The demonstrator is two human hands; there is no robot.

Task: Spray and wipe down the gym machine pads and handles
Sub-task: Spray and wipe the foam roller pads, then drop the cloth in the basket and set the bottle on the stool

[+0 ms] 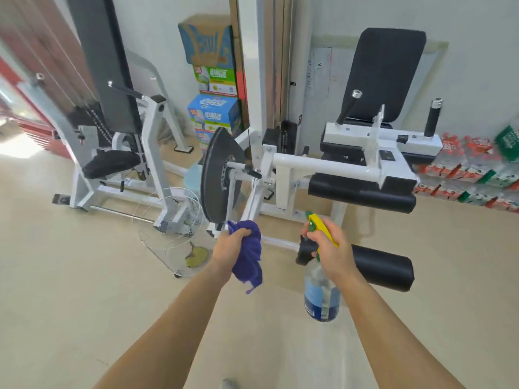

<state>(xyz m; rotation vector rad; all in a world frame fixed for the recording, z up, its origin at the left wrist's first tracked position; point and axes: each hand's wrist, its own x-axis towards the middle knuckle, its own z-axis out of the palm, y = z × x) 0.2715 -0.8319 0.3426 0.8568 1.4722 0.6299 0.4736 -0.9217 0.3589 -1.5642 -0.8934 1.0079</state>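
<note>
Clear plastic spray bottle (321, 290) in right hand (330, 249); left hand (230, 248) bunches purple cloth (248, 256).

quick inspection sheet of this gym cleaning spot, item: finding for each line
surface: beige floor, bare around the machine
job's things: purple cloth bunched in left hand; spray bottle in right hand, nozzle toward the lower roller pad; upper roller pad, backrest pad and two handles beyond
clutter: wire basket on the floor beside the machine
grippers: left hand closed on cloth; right hand closed on bottle trigger
cables: machine cable running down to the cam
surroundings: stacked cartons, bottled-water packs, second machine
</note>
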